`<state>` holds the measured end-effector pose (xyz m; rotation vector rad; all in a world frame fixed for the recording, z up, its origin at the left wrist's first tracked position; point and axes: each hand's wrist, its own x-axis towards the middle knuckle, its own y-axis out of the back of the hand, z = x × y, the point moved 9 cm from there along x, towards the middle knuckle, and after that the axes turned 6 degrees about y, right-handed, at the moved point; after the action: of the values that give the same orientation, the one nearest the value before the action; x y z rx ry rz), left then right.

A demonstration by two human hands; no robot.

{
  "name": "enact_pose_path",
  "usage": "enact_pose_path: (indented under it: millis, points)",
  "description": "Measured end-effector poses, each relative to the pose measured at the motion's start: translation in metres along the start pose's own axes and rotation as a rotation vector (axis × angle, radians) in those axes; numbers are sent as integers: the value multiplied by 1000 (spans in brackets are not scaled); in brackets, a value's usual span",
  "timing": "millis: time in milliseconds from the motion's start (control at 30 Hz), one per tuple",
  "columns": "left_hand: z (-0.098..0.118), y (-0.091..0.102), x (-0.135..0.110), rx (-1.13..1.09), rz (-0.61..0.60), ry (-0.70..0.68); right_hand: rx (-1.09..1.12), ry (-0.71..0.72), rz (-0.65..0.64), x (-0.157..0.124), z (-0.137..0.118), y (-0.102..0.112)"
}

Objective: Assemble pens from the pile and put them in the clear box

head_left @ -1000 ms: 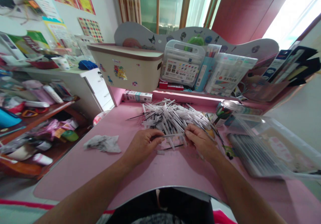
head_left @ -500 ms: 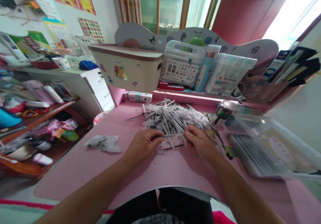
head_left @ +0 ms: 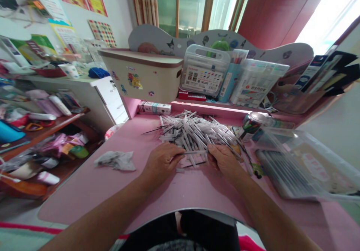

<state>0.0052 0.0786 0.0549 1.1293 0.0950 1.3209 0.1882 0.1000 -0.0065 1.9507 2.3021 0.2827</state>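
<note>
Between my hands a thin, pale pen refill (head_left: 197, 152) is stretched level, just above the near edge of a heap of similar white and dark refills (head_left: 194, 131). My left hand (head_left: 163, 159) pinches its left end with thumb and forefinger. At the other end, my right hand (head_left: 223, 159) grips it, the fingertips partly hidden. A dark-tipped refill (head_left: 194, 165) lies on the pink desk (head_left: 168, 202) below, beside a short clear piece (head_left: 180, 170). Left of my left hand rests a crumpled, smudged tissue (head_left: 116, 161).
An open clear plastic box (head_left: 323, 165) with a row of grey pens (head_left: 287, 172) stands at the right. Behind the heap are a drink can (head_left: 251, 125) and a long carton (head_left: 154, 108). Above, a shelf carries a cream bin (head_left: 143, 76) and marker cases (head_left: 205, 73).
My left fingers have curled a little further around the refill's end, and my right hand's grip has shifted slightly. The refill stays in nearly the same place.
</note>
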Motion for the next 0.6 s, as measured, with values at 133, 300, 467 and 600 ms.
enact_pose_path:
  millis: [133,300,467,600]
  points:
    - [4,2,-1,37,45,-60,98,-55,7,-1,8,-2]
    - [5,1,-2,126,64,-52,233,-99,0,-2,6,-9]
    - [-6,4,0,-68,38,125,403,-17,-10,-7,-1,-24]
    - [-32,9,-3,-440,127,386,-237,351,-98,-16,-29,-44]
